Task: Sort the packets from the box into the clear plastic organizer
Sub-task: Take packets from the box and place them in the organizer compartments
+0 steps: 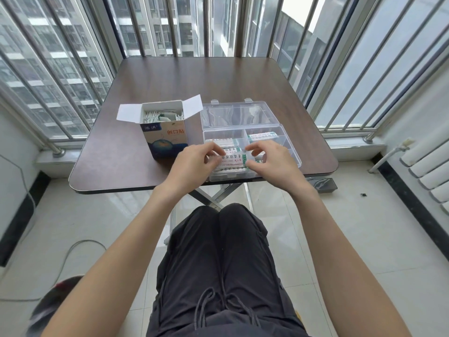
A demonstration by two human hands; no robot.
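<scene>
Packets [232, 158]: stacked in clear plastic organizer's [289, 152] near-left compartment, pinched at opposite ends by left hand [194, 164] and right hand [272, 161]. Box [165, 137]: open, just left.

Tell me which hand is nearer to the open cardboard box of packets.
Left. The left hand is just right of the cardboard box, at the clear organizer's near-left compartment. The right hand lies farther right, over the organizer's middle.

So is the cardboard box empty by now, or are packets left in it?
Not empty. The box stands upright with flaps open, and white packets show inside its top.
</scene>
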